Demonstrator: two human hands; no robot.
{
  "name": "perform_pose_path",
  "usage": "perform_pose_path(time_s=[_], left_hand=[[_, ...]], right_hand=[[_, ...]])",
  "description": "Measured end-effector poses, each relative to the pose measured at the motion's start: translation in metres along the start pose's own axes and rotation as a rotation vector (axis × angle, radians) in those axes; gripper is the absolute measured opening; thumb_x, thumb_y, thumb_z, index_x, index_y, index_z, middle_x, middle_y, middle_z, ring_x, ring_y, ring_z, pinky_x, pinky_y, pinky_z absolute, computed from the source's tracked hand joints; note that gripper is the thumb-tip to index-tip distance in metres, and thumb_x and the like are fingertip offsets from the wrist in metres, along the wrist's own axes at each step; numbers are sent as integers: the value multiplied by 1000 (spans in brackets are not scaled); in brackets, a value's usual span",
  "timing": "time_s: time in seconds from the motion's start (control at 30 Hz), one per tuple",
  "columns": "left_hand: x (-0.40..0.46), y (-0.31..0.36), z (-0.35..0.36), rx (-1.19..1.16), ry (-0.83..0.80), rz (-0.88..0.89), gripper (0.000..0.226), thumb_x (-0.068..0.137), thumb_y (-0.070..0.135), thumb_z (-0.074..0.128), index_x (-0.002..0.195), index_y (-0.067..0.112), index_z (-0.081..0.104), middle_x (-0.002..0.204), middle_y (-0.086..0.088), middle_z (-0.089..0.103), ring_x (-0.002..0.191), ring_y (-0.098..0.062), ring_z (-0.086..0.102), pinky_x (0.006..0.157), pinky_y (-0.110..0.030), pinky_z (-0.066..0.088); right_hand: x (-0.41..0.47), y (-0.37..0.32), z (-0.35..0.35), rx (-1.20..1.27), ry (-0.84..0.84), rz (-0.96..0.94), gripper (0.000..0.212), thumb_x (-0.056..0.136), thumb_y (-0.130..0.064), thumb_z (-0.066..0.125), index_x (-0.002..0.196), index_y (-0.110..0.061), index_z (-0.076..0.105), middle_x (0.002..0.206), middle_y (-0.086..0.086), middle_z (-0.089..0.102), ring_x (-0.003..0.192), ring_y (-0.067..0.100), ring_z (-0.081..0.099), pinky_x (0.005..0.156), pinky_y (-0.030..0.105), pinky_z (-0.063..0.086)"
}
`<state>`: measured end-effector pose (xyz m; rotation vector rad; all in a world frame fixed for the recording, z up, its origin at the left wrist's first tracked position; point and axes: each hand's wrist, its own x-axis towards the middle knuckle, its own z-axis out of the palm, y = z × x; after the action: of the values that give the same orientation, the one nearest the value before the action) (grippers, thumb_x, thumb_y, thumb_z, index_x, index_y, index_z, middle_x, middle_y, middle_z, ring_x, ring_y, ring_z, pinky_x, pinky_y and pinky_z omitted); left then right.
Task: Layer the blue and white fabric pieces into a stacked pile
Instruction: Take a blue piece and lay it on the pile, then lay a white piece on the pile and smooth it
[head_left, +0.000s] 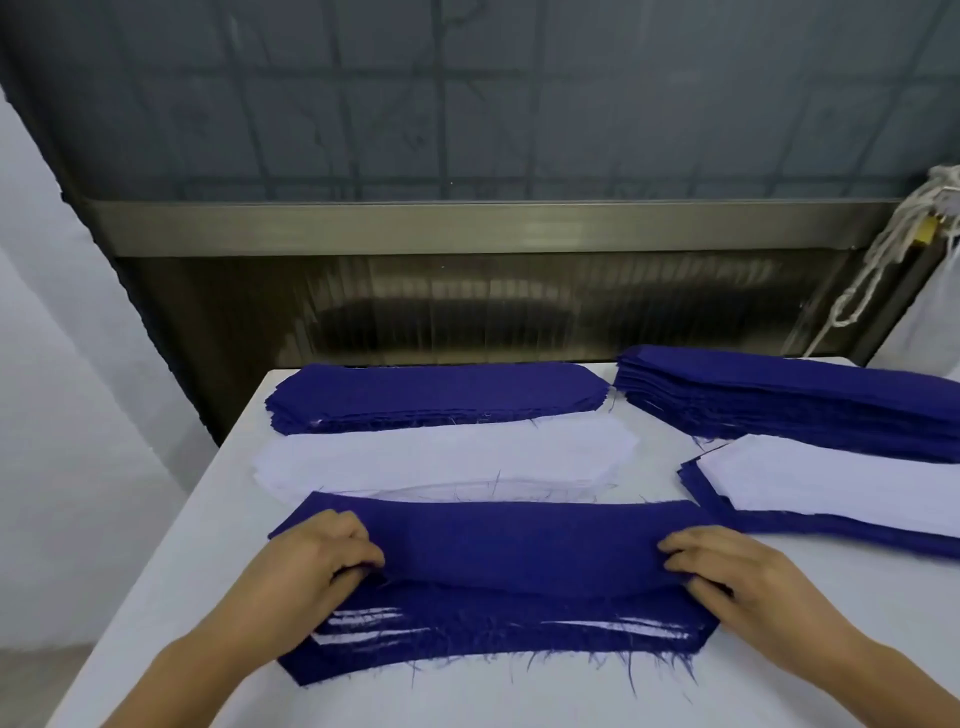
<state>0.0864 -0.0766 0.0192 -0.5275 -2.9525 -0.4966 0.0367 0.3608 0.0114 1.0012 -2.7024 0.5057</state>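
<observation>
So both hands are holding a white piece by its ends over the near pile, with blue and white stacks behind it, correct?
Not quite: the head view shows the left hand and right hand gripping a blue piece, not white. The near pile and stacks behind are as stated.

blue pieces (511, 540): matt woven cloth, edges frayed
white pieces (441, 457): thin, smooth cloth
surface (623, 696): matt white
rail (467, 226): brushed metal

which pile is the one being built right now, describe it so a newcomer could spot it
On the white table, look at the near edge, right in front of the person. The layered pile lies there under the blue piece held by the left hand and right hand. Only it shows white strips between frayed blue layers.
</observation>
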Motion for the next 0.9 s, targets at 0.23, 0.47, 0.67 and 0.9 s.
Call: perform_pose_path(time_s=[0.23,0.47,0.67,0.9], left_hand=[[-4,-2,-4,-88,-169,-5,22,93,29,60,109,40,69,98,27,55,96,7,51,87,-15,43],[31,16,-12,-265,-189,-39,18,88,56,55,84,43,68,88,22,60,81,-1,59,73,-18,49],[50,35,28,19,-65,21,30,94,55,43,77,30,48,80,16,48,75,1,43,65,-15,37],[52,10,13,38,-123,-35,36,82,67,44,69,33,48,75,18,52,75,2,50,59,-10,36]], right_hand=[[0,-3,-8,15,-40,-10,18,74,-5,80,85,-19,76,104,-11,69,99,-4,57,88,6,42],[28,-18,-4,110,-52,18,14,93,-43,56,82,-35,60,87,-24,56,84,0,55,75,13,42],[48,-24,21,7,-162,40,23,91,-44,56,75,-34,43,70,-22,41,64,-4,41,60,9,33],[65,8,9,-3,-205,143,22,89,-50,49,72,-37,42,72,-19,48,74,1,49,63,15,39]])
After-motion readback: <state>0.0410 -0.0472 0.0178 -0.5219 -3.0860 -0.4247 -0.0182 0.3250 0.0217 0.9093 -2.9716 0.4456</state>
